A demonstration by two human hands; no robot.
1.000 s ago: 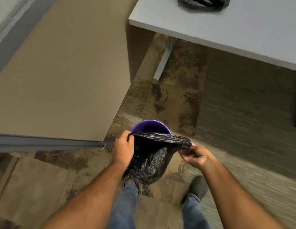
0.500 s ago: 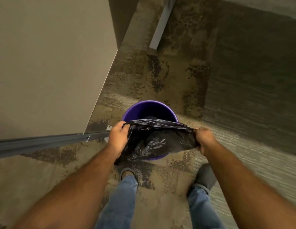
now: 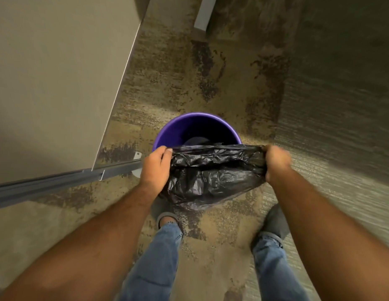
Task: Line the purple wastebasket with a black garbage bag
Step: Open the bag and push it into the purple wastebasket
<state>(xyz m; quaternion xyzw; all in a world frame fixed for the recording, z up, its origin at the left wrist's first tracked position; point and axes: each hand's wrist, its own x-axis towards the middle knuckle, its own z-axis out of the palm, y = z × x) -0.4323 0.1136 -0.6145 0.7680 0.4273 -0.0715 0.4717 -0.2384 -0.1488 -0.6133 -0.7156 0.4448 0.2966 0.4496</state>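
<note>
The purple wastebasket (image 3: 178, 132) stands on the carpet just ahead of my feet, its inside dark and open to view. A crumpled black garbage bag (image 3: 213, 177) hangs stretched between my hands over the basket's near rim, covering the near half of it. My left hand (image 3: 155, 168) grips the bag's top edge at the left. At the right, my right hand (image 3: 276, 162) holds the other end of that edge. The bag's body sags toward me, outside the basket.
A beige partition panel (image 3: 58, 83) with a grey base rail (image 3: 65, 181) stands close on the left. A grey desk leg foot (image 3: 205, 14) lies at the top. My shoes (image 3: 276, 220) and jeans are below the bag on patterned carpet.
The view has tilted down and closed in on the basket; the table has left the frame. My hands have spread the bag's top edge wider and lowered it onto the basket's near rim.
</note>
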